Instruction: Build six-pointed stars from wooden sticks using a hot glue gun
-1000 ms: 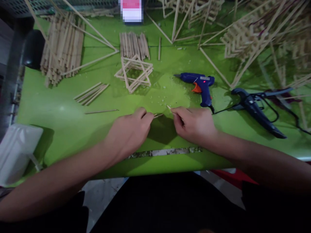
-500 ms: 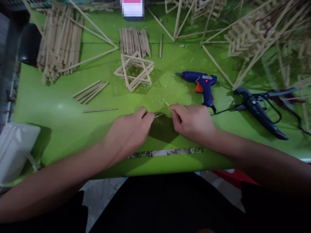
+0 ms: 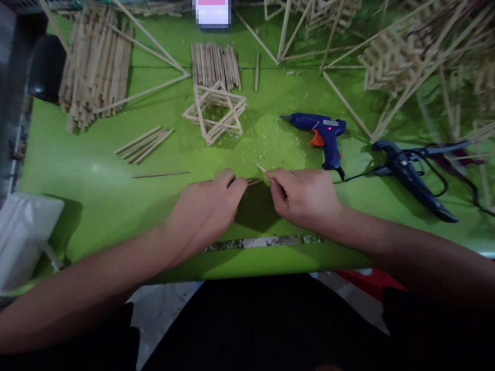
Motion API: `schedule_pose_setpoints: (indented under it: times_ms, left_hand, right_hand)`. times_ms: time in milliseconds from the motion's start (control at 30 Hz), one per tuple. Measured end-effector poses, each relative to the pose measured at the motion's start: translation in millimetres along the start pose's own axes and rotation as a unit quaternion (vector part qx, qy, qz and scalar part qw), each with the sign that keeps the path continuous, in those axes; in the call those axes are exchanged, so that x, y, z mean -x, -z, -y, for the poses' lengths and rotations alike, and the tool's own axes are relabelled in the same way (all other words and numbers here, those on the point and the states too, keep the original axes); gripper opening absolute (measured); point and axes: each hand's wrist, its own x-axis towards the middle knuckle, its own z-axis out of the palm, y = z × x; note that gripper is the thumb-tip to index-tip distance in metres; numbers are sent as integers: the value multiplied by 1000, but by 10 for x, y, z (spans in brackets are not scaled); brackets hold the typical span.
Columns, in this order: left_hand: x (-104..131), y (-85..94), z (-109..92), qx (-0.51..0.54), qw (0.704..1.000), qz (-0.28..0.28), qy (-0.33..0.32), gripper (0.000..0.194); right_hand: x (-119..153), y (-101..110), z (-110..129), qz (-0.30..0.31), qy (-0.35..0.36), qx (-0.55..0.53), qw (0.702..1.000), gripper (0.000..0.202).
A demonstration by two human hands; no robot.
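Observation:
Between thumb and fingers, my left hand [image 3: 211, 203] pinches a thin wooden stick [image 3: 254, 182], its tip pointing right. Close by on the right, my right hand [image 3: 303, 193] is closed on another small wooden stick [image 3: 262, 168], whose pale end pokes out up and left. Most of both sticks is hidden by my fingers. Above my hands lies a star-shaped stick frame [image 3: 216, 114]. A blue glue gun [image 3: 319, 123] with an orange trigger and a lit red light rests beyond my right hand. One loose stick [image 3: 160, 175] lies left of my left hand.
Bundled sticks [image 3: 96, 67] lie at the back left, with a row of short sticks [image 3: 214, 64] at the back middle. A small stick group [image 3: 145, 144] is at left. Dark-handled pliers or cutters [image 3: 415, 178] and a cable lie right. A white box [image 3: 29, 237] stands front left.
My right hand has shifted slightly left, bringing its stick nearer to the one in my left hand. My left hand is almost still.

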Motion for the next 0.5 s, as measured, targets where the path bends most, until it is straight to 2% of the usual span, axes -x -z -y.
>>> schedule_pose_setpoints:
  times_ms: [500]
  left_hand:
    - [-17,42,-64,-18,1000,9,15,33]
  right_hand:
    - [-104,-72,13,44,-14,-19,999,40]
